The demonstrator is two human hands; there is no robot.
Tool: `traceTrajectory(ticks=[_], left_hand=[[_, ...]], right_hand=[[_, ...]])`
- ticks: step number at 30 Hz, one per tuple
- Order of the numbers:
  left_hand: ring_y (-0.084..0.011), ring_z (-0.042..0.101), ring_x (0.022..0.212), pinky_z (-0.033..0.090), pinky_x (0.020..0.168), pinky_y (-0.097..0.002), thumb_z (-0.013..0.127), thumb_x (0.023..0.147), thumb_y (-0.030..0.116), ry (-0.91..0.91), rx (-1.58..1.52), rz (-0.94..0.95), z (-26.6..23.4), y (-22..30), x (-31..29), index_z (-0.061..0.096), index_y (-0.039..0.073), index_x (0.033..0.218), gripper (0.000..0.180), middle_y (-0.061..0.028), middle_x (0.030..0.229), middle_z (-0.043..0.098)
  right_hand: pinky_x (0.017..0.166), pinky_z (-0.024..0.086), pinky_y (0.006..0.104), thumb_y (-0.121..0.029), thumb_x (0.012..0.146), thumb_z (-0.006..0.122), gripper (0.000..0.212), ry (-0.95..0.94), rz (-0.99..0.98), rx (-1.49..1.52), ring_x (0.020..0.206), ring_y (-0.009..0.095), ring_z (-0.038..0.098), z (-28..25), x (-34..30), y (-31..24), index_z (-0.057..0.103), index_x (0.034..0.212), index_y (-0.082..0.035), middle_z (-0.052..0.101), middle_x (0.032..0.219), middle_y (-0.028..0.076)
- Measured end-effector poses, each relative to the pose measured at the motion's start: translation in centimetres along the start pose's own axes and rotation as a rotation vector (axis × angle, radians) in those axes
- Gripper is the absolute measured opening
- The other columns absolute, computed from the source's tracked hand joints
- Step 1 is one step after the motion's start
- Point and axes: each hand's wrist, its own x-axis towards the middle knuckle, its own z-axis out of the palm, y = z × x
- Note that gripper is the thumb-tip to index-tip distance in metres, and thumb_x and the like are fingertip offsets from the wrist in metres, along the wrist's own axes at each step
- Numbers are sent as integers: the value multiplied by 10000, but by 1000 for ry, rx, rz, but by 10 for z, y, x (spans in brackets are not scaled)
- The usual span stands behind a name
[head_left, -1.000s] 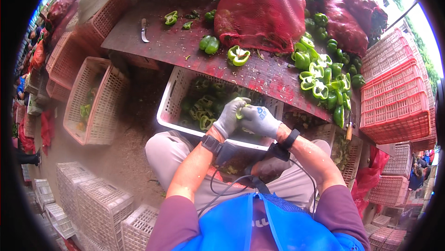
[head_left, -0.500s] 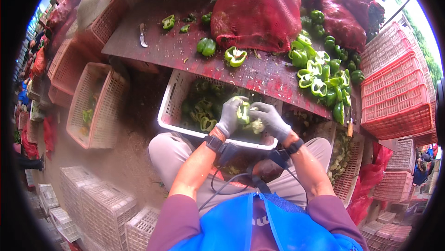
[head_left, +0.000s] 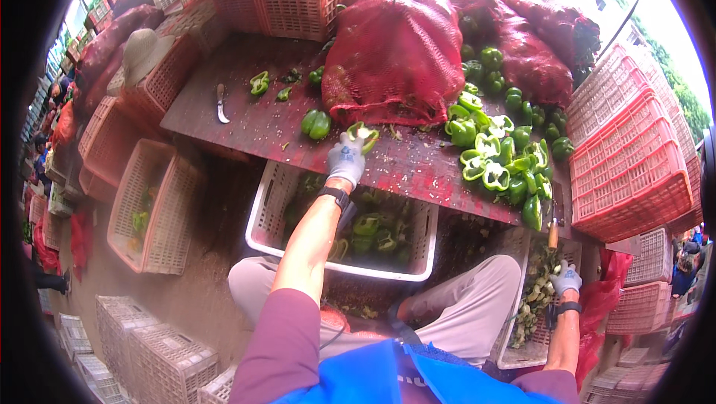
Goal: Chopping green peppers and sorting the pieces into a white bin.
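Your left hand (head_left: 346, 160) meets an opened pepper (head_left: 368, 136), right hand (head_left: 566, 282) by the scraps (head_left: 532, 305); neither grip's clear! Pieces (head_left: 365, 226) crated, green peppers (head_left: 507, 151) remaining.

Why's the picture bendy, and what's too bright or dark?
Head view: the fisheye lens bends the red crates at right; head view: glare whites out the sky, upper right; head view: peppers in the white crate sit in dim shadow.

Left hand (head_left: 346, 159): pale grey glove (head_left: 345, 170), blue print. By it, pepper half (head_left: 366, 135): green, whitish inside. Beyond, sack (head_left: 395, 53): red mesh.
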Motion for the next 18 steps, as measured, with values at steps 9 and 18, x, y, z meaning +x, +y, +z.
traceTrajectory(ticks=[9,18], left_hand=[[-337,709,872,590,768,-455,753,735,114,58,-141,394,-10,49,-85,657,101,927,215,-130,1244,621],[-258,656,805,556,683,-412,677,807,123,95,-8,678,-28,74,-136,677,114,905,98,-89,1121,616]], right_hand=[[903,554,464,-278,922,670,431,339,-615,815,1088,372,686,-119,-29,-223,625,1312,-101,703,1153,198],[916,543,518,-252,909,647,494,-60,-922,875,1088,447,657,-146,-55,-383,538,1386,-186,648,1166,258]])
